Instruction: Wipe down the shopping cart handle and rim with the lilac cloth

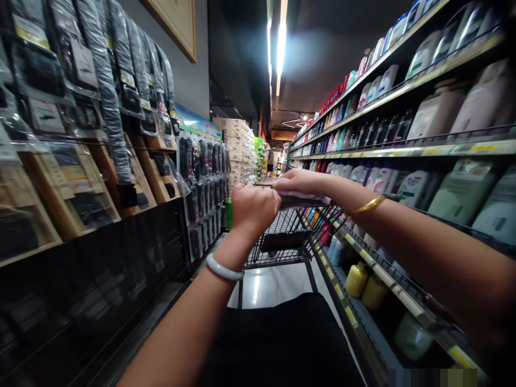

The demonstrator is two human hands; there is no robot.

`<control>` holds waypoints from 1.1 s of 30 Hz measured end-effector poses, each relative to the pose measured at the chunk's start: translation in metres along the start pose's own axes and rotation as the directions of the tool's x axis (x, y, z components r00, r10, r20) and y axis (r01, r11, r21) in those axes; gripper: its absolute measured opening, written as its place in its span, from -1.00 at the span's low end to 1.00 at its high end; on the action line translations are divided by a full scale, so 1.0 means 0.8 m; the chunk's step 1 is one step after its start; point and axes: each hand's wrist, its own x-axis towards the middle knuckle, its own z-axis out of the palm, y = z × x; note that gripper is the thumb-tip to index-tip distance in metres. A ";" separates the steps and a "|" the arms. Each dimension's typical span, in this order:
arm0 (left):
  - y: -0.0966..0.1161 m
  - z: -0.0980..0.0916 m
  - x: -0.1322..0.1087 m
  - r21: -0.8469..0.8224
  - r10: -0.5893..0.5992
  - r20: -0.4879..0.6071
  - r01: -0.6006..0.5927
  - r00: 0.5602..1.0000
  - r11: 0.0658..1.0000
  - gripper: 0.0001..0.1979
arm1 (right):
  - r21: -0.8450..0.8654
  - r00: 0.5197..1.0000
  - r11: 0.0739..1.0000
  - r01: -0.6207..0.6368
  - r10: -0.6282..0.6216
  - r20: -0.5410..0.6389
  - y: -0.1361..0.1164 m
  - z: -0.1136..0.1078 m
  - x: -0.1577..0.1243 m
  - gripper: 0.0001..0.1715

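Note:
A black wire shopping cart (287,242) stands straight ahead of me in the aisle. My left hand (255,207) is closed in a fist around its handle, and a pale bangle circles that wrist. Just to the right, my right hand (302,181) reaches across palm down, fingers curled over the handle and partly hidden. Beneath this hand lies a light purple item (308,198), its kind unclear. A gold bracelet sits on the right wrist. The two hands are close together, nearly touching.
Shelves of bottles (439,115) line the right side close to the cart, with yellow jars (357,279) low down. Packaged belts (100,91) and wooden boxes (76,188) fill the left wall. Stacked goods (237,148) stand farther along. Tiled floor (264,287) shows under the cart.

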 end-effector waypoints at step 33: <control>-0.006 0.001 0.003 -0.015 -0.052 0.113 0.054 0.992 0.998 -0.41 | -0.266 0.791 0.953 -0.145 -0.050 -0.610 0.075 0.019 -0.078 -0.47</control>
